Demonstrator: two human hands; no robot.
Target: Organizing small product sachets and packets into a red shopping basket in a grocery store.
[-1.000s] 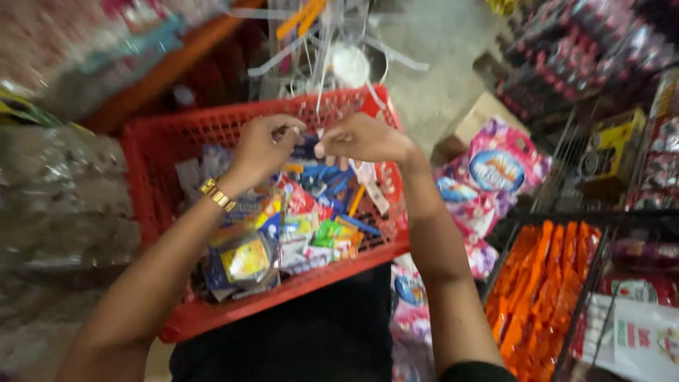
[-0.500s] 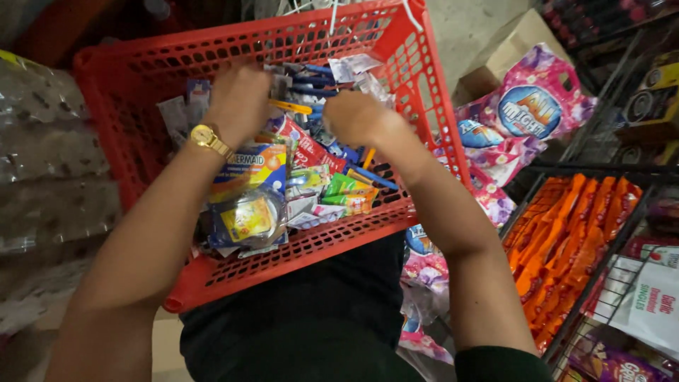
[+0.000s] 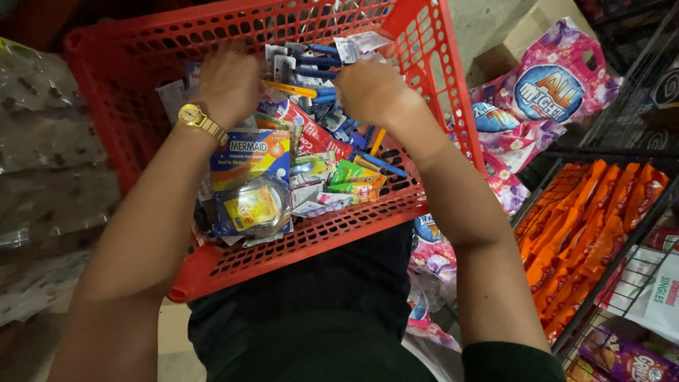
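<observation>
Both hands have shifted toward the far wall of the red basket since the earlier frame, and the basket now fills more of the view. Left hand, gold watch at the wrist, lies knuckles-up over the packets at the basket's far left; fingers curled downward, grip hidden, cannot tell what it pinches. Right hand likewise curled over the blue razors near the basket's far wall; contact likely, grip not visible. Razors lie roughly flat, long axes running left to right across the basket, handles fanned. Blister pack with a round clear bubble sits at the basket's near left corner. Pink detergent bags lie right of the basket.
</observation>
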